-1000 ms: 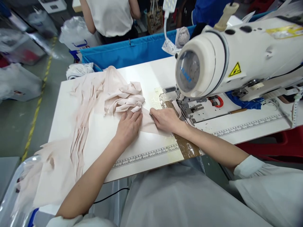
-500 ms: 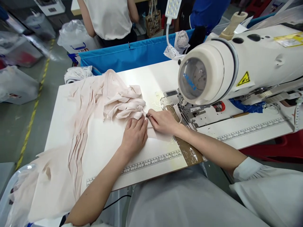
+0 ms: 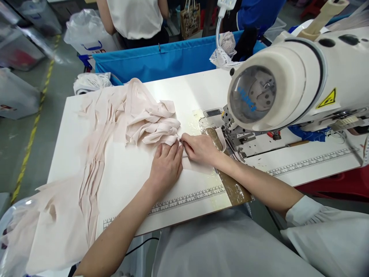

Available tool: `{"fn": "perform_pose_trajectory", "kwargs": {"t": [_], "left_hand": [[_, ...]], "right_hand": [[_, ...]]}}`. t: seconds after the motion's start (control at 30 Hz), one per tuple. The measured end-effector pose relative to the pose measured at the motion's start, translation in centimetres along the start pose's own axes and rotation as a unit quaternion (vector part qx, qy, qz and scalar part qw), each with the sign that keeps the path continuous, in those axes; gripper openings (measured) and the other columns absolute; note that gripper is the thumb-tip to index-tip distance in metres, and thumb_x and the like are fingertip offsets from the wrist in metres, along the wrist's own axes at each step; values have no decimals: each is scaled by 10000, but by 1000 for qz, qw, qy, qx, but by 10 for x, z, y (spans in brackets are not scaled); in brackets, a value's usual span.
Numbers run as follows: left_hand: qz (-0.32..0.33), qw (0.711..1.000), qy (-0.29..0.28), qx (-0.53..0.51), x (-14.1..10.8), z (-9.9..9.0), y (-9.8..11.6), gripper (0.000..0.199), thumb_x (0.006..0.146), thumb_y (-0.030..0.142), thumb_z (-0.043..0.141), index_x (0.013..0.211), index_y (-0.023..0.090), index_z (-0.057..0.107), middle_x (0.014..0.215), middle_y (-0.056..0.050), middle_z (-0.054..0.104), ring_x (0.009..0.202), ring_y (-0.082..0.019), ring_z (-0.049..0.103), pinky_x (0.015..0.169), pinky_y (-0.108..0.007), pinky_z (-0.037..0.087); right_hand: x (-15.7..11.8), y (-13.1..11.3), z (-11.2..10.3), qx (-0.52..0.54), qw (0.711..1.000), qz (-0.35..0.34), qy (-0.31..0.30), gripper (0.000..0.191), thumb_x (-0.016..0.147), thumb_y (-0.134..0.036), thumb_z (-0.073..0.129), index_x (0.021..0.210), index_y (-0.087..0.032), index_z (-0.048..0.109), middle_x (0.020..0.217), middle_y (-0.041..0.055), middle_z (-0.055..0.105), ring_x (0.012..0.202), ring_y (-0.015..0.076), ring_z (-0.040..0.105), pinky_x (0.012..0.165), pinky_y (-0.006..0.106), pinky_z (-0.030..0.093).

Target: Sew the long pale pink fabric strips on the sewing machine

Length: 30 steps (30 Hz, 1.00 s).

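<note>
Fabric heap on the counter mid-frame, strips left, sewing machine upper right, probably a tub lower left.

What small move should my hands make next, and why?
Perhaps ease the right hand slightly away from the left hand: their fingertips nearly meet at the edge of the bunched pale pink fabric, leaving little room between them.

The left hand lies palm down, fingers nearly straight, tips just beside the right hand, which is curled into a pinch. From that grip the left forearm slopes back leftward, the right forearm out rightward.
</note>
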<state>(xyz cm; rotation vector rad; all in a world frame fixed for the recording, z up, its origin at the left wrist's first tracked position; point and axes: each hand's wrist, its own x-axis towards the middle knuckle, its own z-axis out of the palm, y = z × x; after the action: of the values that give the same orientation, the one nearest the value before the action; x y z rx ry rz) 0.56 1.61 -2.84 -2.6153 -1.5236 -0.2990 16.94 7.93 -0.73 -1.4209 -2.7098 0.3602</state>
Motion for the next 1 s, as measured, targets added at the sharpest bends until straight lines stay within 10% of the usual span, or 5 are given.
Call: {"fn": "perform_pose_trajectory", "kwargs": {"t": [1.0], "left_hand": [[33,999,-24,1,-1,0,4,431,933,191,441,1350,155,543,1425,-206,499,1320,-359,466,1070,-585,357]], "right_hand": [[-24,17,2,28,999,-3,24,310,962,-271,273,993,-165,563,756,53,687,601,156,542,541,277,205]]}}
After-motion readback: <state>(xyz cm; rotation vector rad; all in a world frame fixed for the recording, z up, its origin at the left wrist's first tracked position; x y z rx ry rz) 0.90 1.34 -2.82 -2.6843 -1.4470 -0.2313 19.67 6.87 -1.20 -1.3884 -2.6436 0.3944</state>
